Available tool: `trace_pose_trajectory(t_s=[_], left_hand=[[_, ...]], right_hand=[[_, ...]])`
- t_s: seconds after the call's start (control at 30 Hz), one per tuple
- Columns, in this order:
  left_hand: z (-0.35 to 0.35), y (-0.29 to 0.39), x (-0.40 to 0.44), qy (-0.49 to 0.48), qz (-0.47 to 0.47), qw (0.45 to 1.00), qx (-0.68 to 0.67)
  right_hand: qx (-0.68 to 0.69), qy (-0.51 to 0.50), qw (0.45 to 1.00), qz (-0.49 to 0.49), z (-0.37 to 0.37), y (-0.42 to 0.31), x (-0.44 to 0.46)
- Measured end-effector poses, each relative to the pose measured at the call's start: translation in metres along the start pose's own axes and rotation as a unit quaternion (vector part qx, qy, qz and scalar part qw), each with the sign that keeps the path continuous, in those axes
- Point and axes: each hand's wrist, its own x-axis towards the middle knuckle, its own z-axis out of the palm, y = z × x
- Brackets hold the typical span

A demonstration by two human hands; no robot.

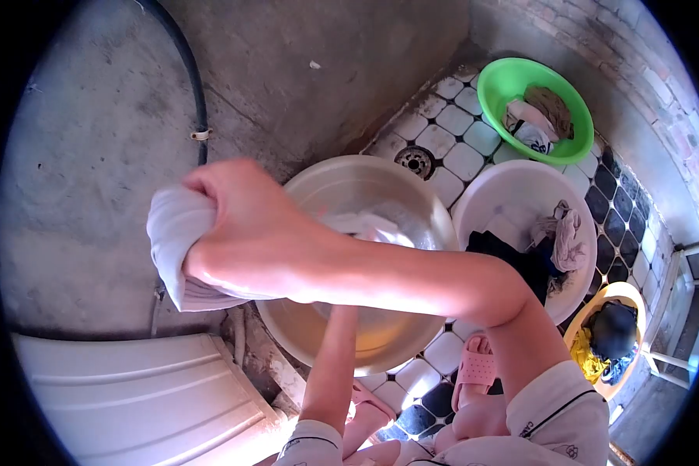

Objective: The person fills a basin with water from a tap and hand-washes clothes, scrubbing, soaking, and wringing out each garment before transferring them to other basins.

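Observation:
My right arm reaches across the view to the left. My right hand (245,229) is closed round a bunched pale grey cloth (180,248), held up left of a large beige basin (349,360). Below it, my left forearm (328,373) runs up over the near side of that basin. My left hand is hidden behind the right forearm, so its fingers do not show. Inside the basin there is water, with a whitish, shiny patch (377,227) that I cannot make out clearly.
A white basin (481,182) holds dark and pale clothes; behind it, a green basin (493,93) holds more cloth. An orange tub (625,293) with yellow and dark items stands right. A floor drain (415,161), a ribbed white lid-like panel (132,388) and a wall hose (190,66) are nearby.

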Motion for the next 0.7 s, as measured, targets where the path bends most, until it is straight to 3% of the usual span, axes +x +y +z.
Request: trace_pose_trajectory(t_s=[0.07,0.1,0.13,0.17,0.23,0.33,0.4,0.43,0.47,0.53,0.63,0.7], left_hand=[[-0.006,-0.002,0.030,0.064,0.004,0.987,-0.147],[0.009,0.029,0.040,0.109,0.051,0.984,-0.133],[0.024,0.060,0.051,0.155,0.097,0.977,-0.114],[0.088,0.133,0.031,0.252,0.107,0.961,-0.049],[0.091,0.159,0.035,0.256,0.147,0.956,0.005],[0.093,0.174,0.038,0.222,0.194,0.954,-0.054],[0.106,0.178,0.039,0.210,0.228,0.948,-0.067],[0.114,0.173,0.036,0.205,0.246,0.946,-0.044],[0.118,0.168,0.032,0.201,0.262,0.944,-0.019],[0.113,0.155,0.019,0.166,0.204,0.963,-0.062],[0.100,0.135,-0.008,0.120,0.121,0.976,-0.139],[0.100,0.123,-0.028,0.177,0.101,0.970,-0.128]], right_hand=[[0.074,0.121,0.990,-0.023,-0.011,-0.017,-0.013],[0.112,0.183,0.976,-0.036,-0.022,-0.024,-0.023],[0.147,0.125,0.980,-0.045,-0.050,-0.020,-0.024],[0.180,0.116,0.975,-0.060,-0.073,-0.019,-0.033],[0.188,0.162,0.966,-0.067,-0.123,0.003,-0.049],[0.315,0.285,0.903,0.065,-0.182,0.095,-0.066],[0.361,0.295,0.873,0.141,-0.175,0.163,-0.078],[0.341,0.334,0.849,0.228,-0.161,0.198,-0.086],[0.382,0.286,0.848,0.231,-0.145,0.228,-0.096],[0.449,0.181,0.852,0.197,-0.098,0.225,-0.110],[0.452,0.130,0.857,0.210,-0.083,0.225,-0.106],[0.425,0.106,0.873,0.215,-0.092,0.226,-0.100]])
